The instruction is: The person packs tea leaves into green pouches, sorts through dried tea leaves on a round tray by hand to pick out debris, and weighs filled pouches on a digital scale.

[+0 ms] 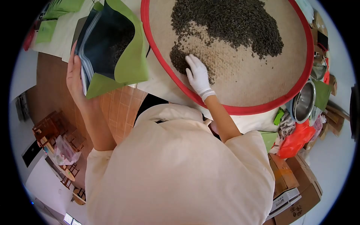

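Note:
My bare left hand [76, 80] is closed on the left edge of an open green bag [131, 62] with a dark lining. Some dark dried leaves, which look like tea, lie inside the bag. My right hand [198, 75] wears a white glove and rests over a large round tray [258, 110] with a red rim. Its fingers are stretched out, the tips touching a small heap of dried tea leaves [177, 60]. A much larger spread of the same leaves [232, 22] covers the far part of the tray.
More green bags [47, 30] lie at the far left of the table. To the right of the tray are a metal bowl [304, 101] and a red plastic bag [297, 138]. Cardboard boxes [300, 191] stand at lower right. Wooden furniture [50, 125] stands on the floor at left.

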The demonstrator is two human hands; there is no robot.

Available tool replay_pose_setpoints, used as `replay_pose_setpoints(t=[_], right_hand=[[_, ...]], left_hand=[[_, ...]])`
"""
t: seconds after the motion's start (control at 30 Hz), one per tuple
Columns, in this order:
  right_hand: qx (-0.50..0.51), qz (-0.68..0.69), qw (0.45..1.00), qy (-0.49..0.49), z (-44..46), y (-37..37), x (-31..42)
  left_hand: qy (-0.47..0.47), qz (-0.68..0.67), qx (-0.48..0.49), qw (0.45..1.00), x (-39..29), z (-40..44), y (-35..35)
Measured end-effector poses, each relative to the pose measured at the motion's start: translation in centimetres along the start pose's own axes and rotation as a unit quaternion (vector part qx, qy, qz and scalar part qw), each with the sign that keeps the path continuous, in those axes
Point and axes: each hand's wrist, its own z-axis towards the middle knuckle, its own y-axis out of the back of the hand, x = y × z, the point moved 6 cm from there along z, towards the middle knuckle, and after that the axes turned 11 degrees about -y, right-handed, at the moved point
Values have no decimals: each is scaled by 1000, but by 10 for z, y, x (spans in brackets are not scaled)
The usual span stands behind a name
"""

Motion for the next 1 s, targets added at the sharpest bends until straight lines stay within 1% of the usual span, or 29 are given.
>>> replay_pose_setpoints(t=[0.03,0.1,0.13,0.2,0.23,0.3,0.33,0.37,0.43,0.47,0.5,0.57,0.6,0.63,0.7,0.73,0.77,0.8,0.83,0.87,0.9,0.93,0.97,1.0], right_hand=[[4,-41,999,-25,-3,5,-4],[54,-135,989,-17,-5,5,-7],[53,-135,989,-16,-2,5,-7],[78,-170,979,88,7,-6,6],[77,-166,979,92,15,-12,6],[134,-189,964,133,29,-35,11],[115,-223,956,154,35,-39,15],[112,-219,956,157,40,-42,16],[180,-248,943,128,45,-53,9],[134,-239,949,157,45,-50,9],[131,-238,949,158,45,-53,5],[129,-236,957,112,45,-57,-8],[110,-219,965,96,45,-52,-10],[109,-220,965,94,42,-51,-10],[51,-120,991,-32,40,-38,-23],[49,-122,991,-35,38,-36,-27],[-1,-38,996,-79,36,-27,-35],[-52,46,990,-122,33,-17,-44],[-103,128,973,-163,29,-6,-55],[1,282,914,-293,28,-16,-77],[-6,279,914,-295,28,0,-76],[55,429,817,-381,25,7,-74],[114,562,686,-448,22,15,-63],[108,578,676,-445,23,36,-46]], left_hand=[[2,-1,-2,1000,1,-1,0],[2,-1,-3,1000,2,-1,-2],[1,-1,-3,1000,3,0,0],[8,-10,0,1000,5,-1,5],[4,-6,-2,1000,3,-2,6],[-7,5,3,1000,-3,-5,6],[-4,6,-4,1000,-4,-6,5],[-10,10,-4,1000,-7,-7,4],[-3,24,-7,1000,-10,-9,3],[-9,4,-1,1000,-11,-11,1],[-12,5,0,1000,-14,-13,-1],[3,-5,-4,1000,-15,-16,-6],[2,-7,-2,1000,-15,-17,-8],[0,-7,-1,1000,-16,-18,-11],[1,-11,4,1000,-17,-21,-17],[5,-21,8,1000,-18,-22,-22],[8,-32,13,999,-18,-22,-27],[9,-36,16,999,-19,-22,-30],[2,-29,30,999,-20,-22,-36],[-5,-24,45,999,-20,-22,-41],[-3,-30,50,998,-18,-22,-47],[1,-41,64,997,-15,-21,-55],[3,-52,78,996,-14,-20,-63],[-5,-54,105,993,-16,-23,-75]])
